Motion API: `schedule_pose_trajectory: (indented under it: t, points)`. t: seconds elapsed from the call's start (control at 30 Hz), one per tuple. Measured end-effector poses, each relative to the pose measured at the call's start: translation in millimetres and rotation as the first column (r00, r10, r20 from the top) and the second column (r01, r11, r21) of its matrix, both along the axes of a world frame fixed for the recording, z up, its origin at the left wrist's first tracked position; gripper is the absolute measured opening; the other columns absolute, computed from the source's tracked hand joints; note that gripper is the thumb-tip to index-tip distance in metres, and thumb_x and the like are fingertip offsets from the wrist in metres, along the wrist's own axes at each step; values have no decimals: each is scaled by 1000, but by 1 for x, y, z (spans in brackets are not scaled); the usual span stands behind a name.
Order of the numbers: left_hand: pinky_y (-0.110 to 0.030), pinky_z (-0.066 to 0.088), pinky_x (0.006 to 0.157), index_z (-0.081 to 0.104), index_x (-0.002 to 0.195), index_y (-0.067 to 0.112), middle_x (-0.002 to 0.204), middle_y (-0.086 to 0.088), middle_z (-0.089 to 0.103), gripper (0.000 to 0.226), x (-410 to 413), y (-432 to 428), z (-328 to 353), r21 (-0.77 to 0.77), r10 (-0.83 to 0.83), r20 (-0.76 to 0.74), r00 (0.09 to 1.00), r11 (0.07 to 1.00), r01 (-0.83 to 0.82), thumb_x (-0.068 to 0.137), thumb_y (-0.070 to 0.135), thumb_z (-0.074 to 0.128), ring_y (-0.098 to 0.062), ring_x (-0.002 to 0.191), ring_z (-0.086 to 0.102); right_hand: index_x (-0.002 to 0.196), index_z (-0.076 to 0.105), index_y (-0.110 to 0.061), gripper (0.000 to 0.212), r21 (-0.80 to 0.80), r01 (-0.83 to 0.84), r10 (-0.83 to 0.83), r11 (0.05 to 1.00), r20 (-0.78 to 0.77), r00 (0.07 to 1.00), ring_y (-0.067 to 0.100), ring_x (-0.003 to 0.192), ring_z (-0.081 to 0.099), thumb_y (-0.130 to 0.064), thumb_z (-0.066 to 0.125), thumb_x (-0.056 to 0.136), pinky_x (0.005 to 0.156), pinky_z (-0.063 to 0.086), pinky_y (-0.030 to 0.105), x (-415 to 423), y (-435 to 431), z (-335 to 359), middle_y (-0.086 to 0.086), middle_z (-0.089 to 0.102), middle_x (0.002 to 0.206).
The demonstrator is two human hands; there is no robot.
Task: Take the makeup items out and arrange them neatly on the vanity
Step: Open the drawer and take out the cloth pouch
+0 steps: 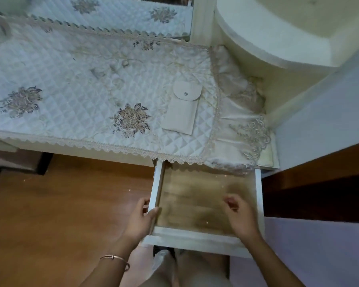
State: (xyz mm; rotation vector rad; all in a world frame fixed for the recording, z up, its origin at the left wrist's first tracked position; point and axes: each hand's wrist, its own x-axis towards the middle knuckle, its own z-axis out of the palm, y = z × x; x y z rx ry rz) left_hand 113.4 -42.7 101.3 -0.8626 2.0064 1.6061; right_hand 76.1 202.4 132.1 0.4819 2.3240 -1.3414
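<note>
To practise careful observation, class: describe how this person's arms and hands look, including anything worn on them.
No sleeves or gloves are in view. The left hand has a thin, copper-coloured bangle at its wrist, with a small knot-like clasp. The wrist of the right hand carries nothing. The fingers are too blurred to tell whether any rings are worn.

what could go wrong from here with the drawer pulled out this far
1. The drawer looks pulled far out, and the left grip holds only its side wall; more pull might tip or drop it.
2. The lace edge of the cloth hangs over the drawer's back; closing could snag it and drag the pouch.
3. No makeup shows in the drawer's visible part, so this may be the wrong place to search.
</note>
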Motion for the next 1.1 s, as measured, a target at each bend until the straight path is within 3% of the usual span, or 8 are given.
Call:
schedule_pose_trajectory:
  t: [0.17, 0.33, 0.53, 0.67, 0.77, 0.87, 0.97, 1.1]
  points:
    - [-47, 53, 85, 50, 120, 14, 118, -7, 58, 32, -24, -1, 1, -109, -53, -30, 998, 993, 49, 89, 18, 56, -22, 98, 58, 116, 58, -22, 34, 405, -447, 446, 798, 103, 889, 16, 112, 50, -34, 61, 85, 94, 38, 26, 67, 23, -15, -4, 58, 117]
    - [-36, 47, 94, 45, 130, 13, 133, -8, 54, 50, -20, -3, 0, -301, -262, -117, 958, 929, 217, 85, 27, 62, -20, 113, 53, 95, 70, -14, 32, 562, -372, 475, 738, -42, 879, 24, 88, 65, -18, 80, 65, 80, 46, 28, 71, 26, -18, 4, 70, 93]
    - [-37, 9, 115, 20, 143, 24, 149, 11, 12, 89, -1, -5, -4, -675, -775, -149, 614, 533, 509, 73, 66, 53, -12, 141, 4, 100, 69, -23, 70, 740, -310, 515, 597, -58, 855, 20, 92, 69, -50, 87, 39, 77, 56, 35, 39, 22, -3, -1, 72, 102]
    - [-39, 8, 115, 24, 143, 19, 154, -2, 19, 82, -31, 3, -8, -779, -772, -120, 625, 463, 422, 77, 34, 70, -18, 142, 5, 144, 15, -27, 88, 722, -307, 486, 620, -47, 873, 20, 143, 15, -47, 65, 75, 117, 14, 38, 2, 23, -8, 1, 17, 155]
    - [-48, 30, 106, 47, 129, 2, 134, -21, 50, 82, -68, 10, -2, -855, -756, -124, 642, 410, 318, 59, 25, 85, -38, 131, 38, 142, -13, -33, 93, 752, -270, 493, 601, -83, 866, 20, 145, -8, -46, 57, 82, 117, -6, 39, -32, 24, -17, 0, -6, 158]
    - [-48, 45, 98, 55, 109, 0, 115, -22, 58, 61, -98, 19, 2, -881, -750, -199, 630, 418, 220, 59, 19, 84, -40, 116, 52, 145, 6, -27, 83, 766, -265, 500, 586, -85, 862, 23, 145, 2, -39, 59, 83, 118, 2, 42, -67, 22, -18, 5, 8, 157]
    - [-46, 47, 89, 52, 103, 2, 107, -21, 59, 48, -126, 24, 7, -873, -699, -274, 660, 469, 134, 61, 3, 75, -38, 102, 54, 130, 48, -16, 73, 818, -191, 520, 543, -148, 841, 34, 130, 42, -25, 80, 65, 107, 34, 50, -90, 21, -21, 16, 49, 138]
    - [-45, 50, 81, 56, 96, 4, 100, -18, 61, 55, -146, 22, 12, -923, -770, -118, 626, 317, 216, 46, 2, 80, -41, 95, 57, 107, 65, -13, 60, 830, -66, 495, 554, -265, 827, 34, 113, 55, -22, 88, 52, 91, 47, 54, -94, 19, -32, 16, 67, 114]
